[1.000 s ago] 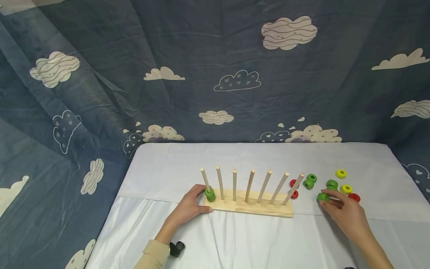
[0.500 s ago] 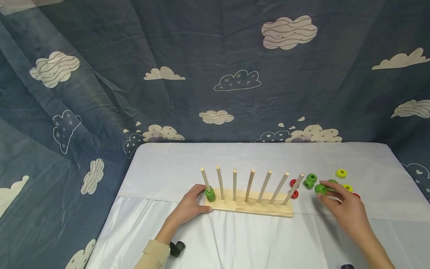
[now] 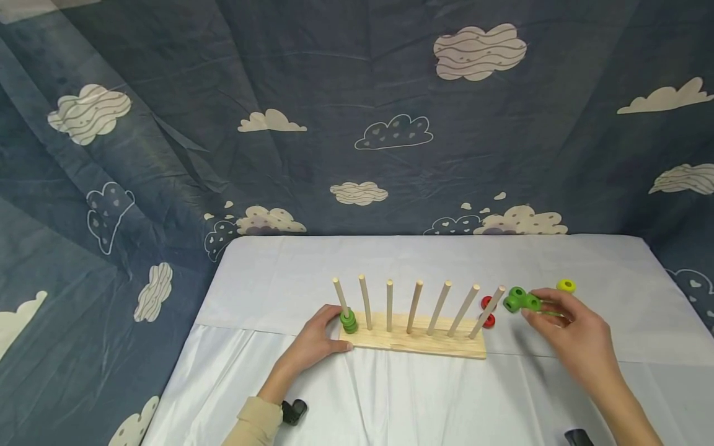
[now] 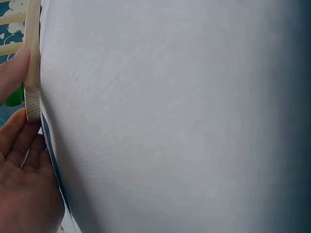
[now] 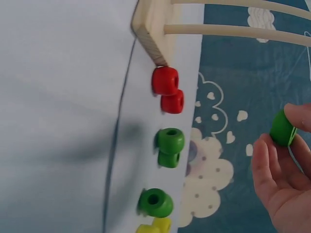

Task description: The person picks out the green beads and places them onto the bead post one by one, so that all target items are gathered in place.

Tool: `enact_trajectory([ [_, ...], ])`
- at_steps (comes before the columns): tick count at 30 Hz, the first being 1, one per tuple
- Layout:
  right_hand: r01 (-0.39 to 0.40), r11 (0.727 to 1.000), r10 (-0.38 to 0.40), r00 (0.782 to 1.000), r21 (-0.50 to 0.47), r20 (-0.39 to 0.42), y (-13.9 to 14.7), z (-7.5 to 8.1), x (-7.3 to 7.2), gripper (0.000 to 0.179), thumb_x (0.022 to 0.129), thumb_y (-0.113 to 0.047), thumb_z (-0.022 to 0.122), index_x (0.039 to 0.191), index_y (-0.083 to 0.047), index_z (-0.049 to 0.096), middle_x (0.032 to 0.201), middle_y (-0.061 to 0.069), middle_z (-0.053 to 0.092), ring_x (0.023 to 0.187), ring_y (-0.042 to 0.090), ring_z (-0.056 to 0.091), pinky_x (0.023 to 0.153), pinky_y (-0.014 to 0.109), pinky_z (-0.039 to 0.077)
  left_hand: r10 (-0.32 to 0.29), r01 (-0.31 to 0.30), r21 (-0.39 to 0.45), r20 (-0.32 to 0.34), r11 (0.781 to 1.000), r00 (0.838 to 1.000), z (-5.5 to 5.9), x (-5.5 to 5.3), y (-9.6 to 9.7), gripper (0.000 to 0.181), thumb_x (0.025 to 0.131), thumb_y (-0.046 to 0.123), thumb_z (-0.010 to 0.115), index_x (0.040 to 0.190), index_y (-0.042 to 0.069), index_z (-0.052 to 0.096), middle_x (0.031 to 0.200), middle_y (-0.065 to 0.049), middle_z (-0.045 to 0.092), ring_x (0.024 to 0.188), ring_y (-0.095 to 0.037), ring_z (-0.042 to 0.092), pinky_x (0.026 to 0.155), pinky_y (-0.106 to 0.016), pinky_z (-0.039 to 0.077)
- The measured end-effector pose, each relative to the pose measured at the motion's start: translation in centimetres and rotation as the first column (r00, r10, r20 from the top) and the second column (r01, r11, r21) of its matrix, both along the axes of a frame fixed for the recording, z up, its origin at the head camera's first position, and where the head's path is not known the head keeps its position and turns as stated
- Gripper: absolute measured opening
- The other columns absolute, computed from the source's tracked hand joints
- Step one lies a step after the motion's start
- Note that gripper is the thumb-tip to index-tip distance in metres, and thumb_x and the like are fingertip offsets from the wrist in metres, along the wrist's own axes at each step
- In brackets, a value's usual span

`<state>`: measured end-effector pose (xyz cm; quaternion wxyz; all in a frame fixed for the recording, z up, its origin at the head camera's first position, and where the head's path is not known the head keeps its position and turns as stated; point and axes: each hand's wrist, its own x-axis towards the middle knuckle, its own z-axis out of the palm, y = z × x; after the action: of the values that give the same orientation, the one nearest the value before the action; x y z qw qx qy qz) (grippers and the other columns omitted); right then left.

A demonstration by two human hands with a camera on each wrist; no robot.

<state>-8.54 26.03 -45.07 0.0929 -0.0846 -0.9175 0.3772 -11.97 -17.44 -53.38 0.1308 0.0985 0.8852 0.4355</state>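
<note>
A wooden peg board (image 3: 413, 342) with a row of upright dowels lies on the white cloth. Green beads (image 3: 348, 323) are stacked at the foot of its leftmost dowel. My left hand (image 3: 315, 341) grips that end of the board, thumb on the front edge and fingers round the end. Off to the right, my right hand (image 3: 580, 331) pinches a green bead (image 5: 281, 130) between thumb and fingers, lifted above the cloth. Behind it, in the head view, loose green beads (image 3: 514, 296) sit close by. Two red beads (image 3: 488, 321) lie at the board's right end.
One yellow bead (image 3: 566, 285) lies at the back right. More green beads (image 5: 155, 203) and yellow beads (image 5: 156, 227) show in the right wrist view, mostly hidden behind my hand in the head view. A dark cloud-print curtain (image 3: 312, 161) hangs beyond the table.
My right hand has lifted the green bead off the cloth and carried it up and slightly left in the head view. The left hand and the board have stayed put.
</note>
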Motion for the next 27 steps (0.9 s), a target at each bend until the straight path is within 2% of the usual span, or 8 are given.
enact_trajectory([
  [4, -0.016, 1.000, 0.016, 0.999, 0.009, -0.041, -0.2, 0.6, 0.0, 0.045, 0.087, -0.020, 0.077, 0.127, -0.008, 0.061, 0.118, 0.011, 0.061, 0.091, 0.001, 0.050, 0.071, 0.001, 0.043, 0.002, -0.002, -0.004, 0.002, 1.000, 1.000, 0.0, 0.0, 0.0, 0.067, 0.075, 0.025, 0.086, 0.135, 0.019, 0.055, 0.135, 0.007, 0.051, 0.138, -0.021, 0.037, 0.115, -0.045, 0.028],
  [12, -0.056, 0.998, 0.060, 0.992, 0.041, -0.109, -0.6, 1.9, -0.3, 0.045, 0.085, -0.015, 0.079, 0.127, -0.010, 0.064, 0.114, 0.004, 0.058, 0.095, 0.012, 0.052, 0.074, 0.000, 0.043, 0.000, 0.000, -0.004, 0.001, 1.000, 1.000, 0.1, 0.1, 0.0, 0.068, 0.076, 0.025, 0.086, 0.135, 0.017, 0.054, 0.137, 0.004, 0.051, 0.139, -0.022, 0.036, 0.115, -0.045, 0.028],
  [17, -0.073, 0.995, 0.082, 0.985, 0.066, -0.149, -0.9, 2.9, -0.6, 0.046, 0.084, -0.011, 0.079, 0.127, -0.010, 0.063, 0.115, 0.006, 0.060, 0.096, 0.010, 0.051, 0.076, -0.003, 0.037, 0.000, 0.000, -0.012, 0.003, 1.000, 1.000, 0.1, 0.0, 0.0, 0.068, 0.076, 0.025, 0.086, 0.136, 0.017, 0.054, 0.137, 0.005, 0.050, 0.139, -0.022, 0.036, 0.115, -0.044, 0.028],
  [27, -0.083, 0.995, 0.091, 0.978, 0.051, -0.189, -1.5, 4.6, -0.7, 0.048, 0.085, -0.016, 0.079, 0.129, -0.011, 0.062, 0.121, 0.010, 0.063, 0.097, -0.010, 0.048, 0.082, -0.002, 0.035, 0.000, 0.000, -0.013, -0.003, 1.000, 1.000, 0.0, 0.0, 0.0, 0.068, 0.076, 0.025, 0.086, 0.135, 0.018, 0.054, 0.136, 0.006, 0.051, 0.139, -0.021, 0.036, 0.114, -0.045, 0.029],
])
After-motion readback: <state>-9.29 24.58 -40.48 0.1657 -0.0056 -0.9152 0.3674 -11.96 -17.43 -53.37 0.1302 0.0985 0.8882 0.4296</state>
